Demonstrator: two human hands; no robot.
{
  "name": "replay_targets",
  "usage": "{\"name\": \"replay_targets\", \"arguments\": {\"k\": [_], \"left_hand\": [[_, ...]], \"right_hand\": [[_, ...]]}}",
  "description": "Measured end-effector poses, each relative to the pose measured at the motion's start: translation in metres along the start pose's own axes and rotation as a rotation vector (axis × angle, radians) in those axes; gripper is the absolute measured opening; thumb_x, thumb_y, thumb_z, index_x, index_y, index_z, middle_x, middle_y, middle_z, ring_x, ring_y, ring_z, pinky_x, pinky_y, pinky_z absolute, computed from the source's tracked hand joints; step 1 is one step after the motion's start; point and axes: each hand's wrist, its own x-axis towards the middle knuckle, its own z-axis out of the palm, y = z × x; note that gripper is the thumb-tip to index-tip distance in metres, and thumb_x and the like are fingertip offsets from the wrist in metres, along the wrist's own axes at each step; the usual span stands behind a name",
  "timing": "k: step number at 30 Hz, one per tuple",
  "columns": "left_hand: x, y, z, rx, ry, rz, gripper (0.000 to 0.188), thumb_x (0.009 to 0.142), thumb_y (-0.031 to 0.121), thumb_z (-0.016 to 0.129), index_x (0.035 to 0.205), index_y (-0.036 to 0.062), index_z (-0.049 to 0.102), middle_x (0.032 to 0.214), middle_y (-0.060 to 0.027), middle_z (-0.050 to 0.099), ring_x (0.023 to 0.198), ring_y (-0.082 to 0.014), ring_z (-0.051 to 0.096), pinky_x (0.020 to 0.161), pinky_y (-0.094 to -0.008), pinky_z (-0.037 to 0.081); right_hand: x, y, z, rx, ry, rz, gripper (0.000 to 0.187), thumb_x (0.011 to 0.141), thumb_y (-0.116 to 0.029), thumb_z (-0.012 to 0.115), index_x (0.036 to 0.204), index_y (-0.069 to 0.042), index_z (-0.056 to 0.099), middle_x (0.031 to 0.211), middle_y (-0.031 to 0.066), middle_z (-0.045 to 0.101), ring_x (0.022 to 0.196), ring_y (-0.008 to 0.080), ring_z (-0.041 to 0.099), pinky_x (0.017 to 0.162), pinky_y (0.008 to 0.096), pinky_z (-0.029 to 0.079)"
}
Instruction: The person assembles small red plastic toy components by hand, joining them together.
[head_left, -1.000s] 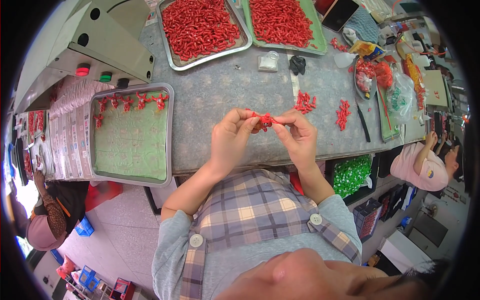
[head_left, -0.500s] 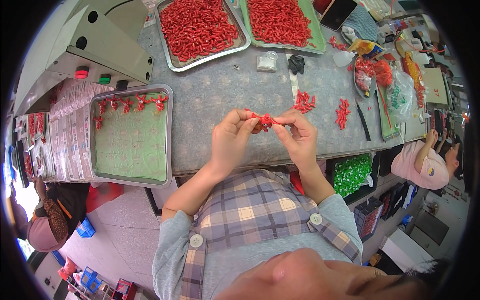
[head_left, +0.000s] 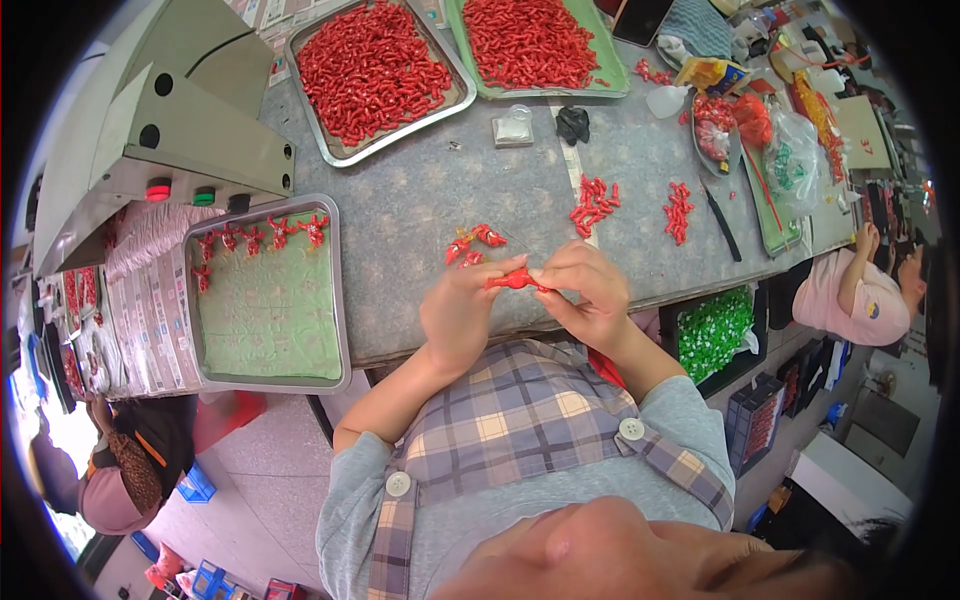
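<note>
Near the table's front edge, a small glossy red plastic figure part (head_left: 516, 280) is stretched level between my two hands. My left hand (head_left: 458, 315) pinches its left end between thumb and fingers. At its right end, my right hand (head_left: 585, 290) grips with thumb and forefinger, the other fingers curled. Just beyond my left fingertips lie a few red figure pieces (head_left: 487, 235) on the grey tabletop (head_left: 410, 215). Two small piles of red parts, one nearer (head_left: 595, 208) and one farther right (head_left: 680, 213), rest beyond my right hand.
A metal tray (head_left: 343, 300) with a green liner holds several red figures at left, below a grey machine (head_left: 200, 140) with buttons. Two trays heaped with red parts, one metal (head_left: 468, 98) and one green (head_left: 618, 80), stand at the back. A black-handled tool (head_left: 722, 225) lies right.
My hands have come lower and slightly nearer my body, still holding a red piece, now showing a smoother side. Red pieces now show on the table beyond my left hand. The whole view has shifted.
</note>
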Motion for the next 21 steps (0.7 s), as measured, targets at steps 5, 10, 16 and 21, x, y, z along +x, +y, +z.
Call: {"name": "replay_targets", "arguments": {"k": [5, 10, 16, 21], "left_hand": [[-0.001, -0.002, 0.003, -0.149, 0.017, 0.039, 0.006, 0.081, 0.001, 0.052, 0.085, 0.0003, 0.056, 0.096, -0.0111, 0.063, 0.084, -0.0190, 0.061, 0.070, -0.0243, 0.046], [-0.002, -0.003, 0.004, -0.179, 0.062, 0.042, 0.007, 0.081, 0.003, 0.053, 0.086, -0.0003, 0.055, 0.095, -0.0104, 0.063, 0.085, -0.0177, 0.060, 0.072, -0.0241, 0.045], [0.012, 0.010, 0.004, -0.096, 0.029, -0.281, 0.007, 0.082, 0.006, 0.054, 0.086, 0.0002, 0.054, 0.085, -0.0092, 0.064, 0.077, -0.0122, 0.062, 0.065, -0.0228, 0.048], [0.016, 0.009, 0.000, 0.013, -0.059, -0.369, 0.010, 0.082, 0.006, 0.055, 0.087, -0.0019, 0.054, 0.078, -0.0095, 0.064, 0.073, -0.0126, 0.062, 0.064, -0.0235, 0.049]], "right_hand": [[0.000, -0.001, -0.001, -0.033, -0.010, -0.092, 0.021, 0.063, 0.001, 0.067, 0.082, -0.002, 0.059, 0.075, 0.0076, 0.057, 0.063, 0.0216, 0.054, 0.054, 0.0288, 0.042], [0.000, -0.002, 0.000, -0.028, -0.013, -0.064, 0.020, 0.063, 0.002, 0.067, 0.082, -0.002, 0.059, 0.076, 0.0080, 0.057, 0.063, 0.0222, 0.053, 0.055, 0.0289, 0.043], [-0.013, 0.005, 0.007, 0.165, 0.096, 0.332, 0.013, 0.070, 0.002, 0.062, 0.082, 0.000, 0.059, 0.076, 0.0072, 0.056, 0.068, 0.0160, 0.052, 0.063, 0.0256, 0.041], [-0.015, 0.006, 0.009, 0.299, 0.139, 0.416, 0.009, 0.074, 0.000, 0.061, 0.084, 0.000, 0.059, 0.078, 0.0054, 0.056, 0.071, 0.0119, 0.050, 0.066, 0.0235, 0.039]]}}
